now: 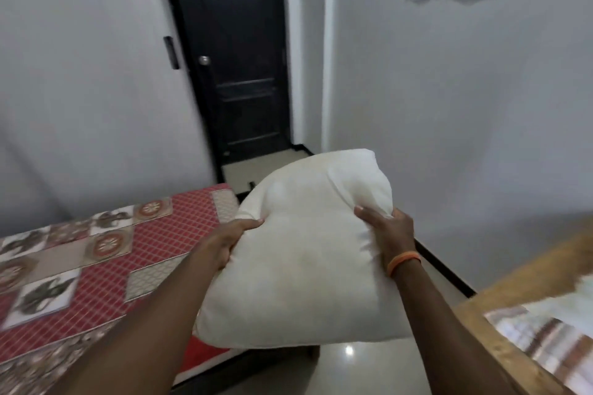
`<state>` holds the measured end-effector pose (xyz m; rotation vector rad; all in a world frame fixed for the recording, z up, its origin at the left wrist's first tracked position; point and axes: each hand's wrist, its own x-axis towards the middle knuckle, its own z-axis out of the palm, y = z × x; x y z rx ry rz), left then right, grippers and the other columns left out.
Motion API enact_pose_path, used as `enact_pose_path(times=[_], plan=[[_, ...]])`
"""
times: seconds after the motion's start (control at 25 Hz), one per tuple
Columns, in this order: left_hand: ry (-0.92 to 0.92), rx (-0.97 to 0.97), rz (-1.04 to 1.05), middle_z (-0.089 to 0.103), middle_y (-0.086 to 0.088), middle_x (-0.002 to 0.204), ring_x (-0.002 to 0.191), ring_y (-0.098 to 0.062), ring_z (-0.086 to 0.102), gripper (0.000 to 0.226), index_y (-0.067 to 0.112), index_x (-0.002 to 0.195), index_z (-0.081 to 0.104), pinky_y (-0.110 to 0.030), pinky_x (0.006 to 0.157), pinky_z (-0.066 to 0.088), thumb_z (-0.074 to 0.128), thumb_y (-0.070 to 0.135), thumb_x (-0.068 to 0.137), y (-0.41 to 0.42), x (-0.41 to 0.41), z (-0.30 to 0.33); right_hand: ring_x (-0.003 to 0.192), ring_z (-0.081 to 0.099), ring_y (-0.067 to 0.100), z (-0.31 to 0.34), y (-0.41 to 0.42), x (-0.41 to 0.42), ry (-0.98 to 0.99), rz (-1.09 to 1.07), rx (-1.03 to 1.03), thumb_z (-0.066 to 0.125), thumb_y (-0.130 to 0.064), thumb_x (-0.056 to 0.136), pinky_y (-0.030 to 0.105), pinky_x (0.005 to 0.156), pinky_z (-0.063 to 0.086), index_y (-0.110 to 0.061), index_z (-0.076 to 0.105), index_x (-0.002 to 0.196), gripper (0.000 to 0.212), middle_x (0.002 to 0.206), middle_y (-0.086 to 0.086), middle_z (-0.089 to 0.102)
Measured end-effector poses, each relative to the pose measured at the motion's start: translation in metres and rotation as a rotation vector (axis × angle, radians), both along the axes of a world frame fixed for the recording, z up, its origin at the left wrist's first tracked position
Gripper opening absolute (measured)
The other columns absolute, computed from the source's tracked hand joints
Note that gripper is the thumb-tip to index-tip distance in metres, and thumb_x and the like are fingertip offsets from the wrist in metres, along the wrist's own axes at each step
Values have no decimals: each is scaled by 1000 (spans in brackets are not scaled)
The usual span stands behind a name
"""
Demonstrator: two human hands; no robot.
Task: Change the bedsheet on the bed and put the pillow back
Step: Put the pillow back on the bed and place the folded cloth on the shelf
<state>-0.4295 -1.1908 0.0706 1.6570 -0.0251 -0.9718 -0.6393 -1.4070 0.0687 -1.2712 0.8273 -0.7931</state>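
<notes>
- The pillow is up in the air, held between two hands, past the bed's edge and over the floor.
- It looks soft, puffy and light. It dents where it is squeezed.
- The left hand grips its side at 9 o'clock, fingers curled into the cloth.
- The right hand pinches the corner at 2 o'clock.
- Holding both sides should stop it flopping.
- The bed at 8 o'clock wears a red checked bedsheet with flower squares.
- The cream floor is shiny.

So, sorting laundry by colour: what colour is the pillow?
Plain cream-white pillow, with no pattern, seen in the head view.
</notes>
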Motion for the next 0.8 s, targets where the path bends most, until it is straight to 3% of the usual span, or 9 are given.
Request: enact_pose_path(times=[0.08, 0.2, 0.28, 0.44, 0.52, 0.6, 0.68, 0.8], plan=[[-99, -25, 151, 74, -17, 103, 88, -33, 73, 76, 5, 116, 66, -48, 78, 59, 93, 32, 51, 83, 19, 5, 60, 66, 26, 4, 68, 36, -38, 85, 10, 89, -17, 61, 38, 55, 55, -6, 75, 85, 30, 79, 18, 73], [-284, -15, 412, 68, -8, 93, 84, -26, 67, 45, 7, 104, 58, -37, 73, 56, 86, 13, 70, 211, 25, 17, 74, 71, 28, -3, 179, 84, -83, 219, 29, 90, -18, 61, 40, 69, 58, -9, 78, 88, 32, 89, 16, 75], [-337, -14, 515, 66, -7, 96, 82, -24, 63, 40, 6, 105, 58, -31, 68, 51, 83, 7, 74, 290, 27, 19, 83, 73, 31, -5, 248, 115, -93, 323, 55, 90, -17, 62, 44, 77, 58, -9, 78, 90, 32, 89, 13, 76], [-384, 30, 764, 67, -9, 92, 78, -24, 64, 23, 10, 85, 60, -35, 72, 54, 79, 2, 76, 465, 46, 14, 87, 73, 31, -13, 401, 190, -75, 563, 67, 88, -17, 64, 44, 82, 59, -10, 77, 93, 32, 90, 10, 76], [-392, 69, 884, 70, -14, 96, 78, -25, 66, 25, 3, 93, 63, -38, 72, 55, 79, 0, 74, 541, 56, 5, 85, 73, 31, -23, 470, 232, -51, 670, 96, 89, -19, 64, 44, 81, 59, -8, 76, 94, 34, 89, 9, 77], [-408, 85, 953, 72, -16, 100, 76, -23, 67, 30, 0, 104, 66, -30, 64, 55, 76, -3, 76, 600, 63, 3, 84, 74, 30, -31, 530, 269, -27, 762, 110, 89, -21, 63, 44, 79, 60, -7, 76, 94, 36, 89, 9, 77], [-430, 128, 1028, 71, -14, 100, 72, -20, 66, 28, 6, 104, 66, -25, 59, 52, 72, -6, 79, 663, 74, 5, 83, 74, 30, -41, 599, 312, -16, 854, 130, 88, -18, 64, 42, 77, 60, -8, 75, 94, 34, 89, 8, 77], [-459, 256, 1133, 72, -12, 101, 84, -24, 68, 27, 14, 98, 68, -37, 77, 58, 75, -2, 78, 755, 108, 3, 82, 74, 27, -58, 700, 376, -12, 1000, 178, 85, -12, 69, 36, 74, 59, -9, 74, 99, 32, 94, 9, 76]])
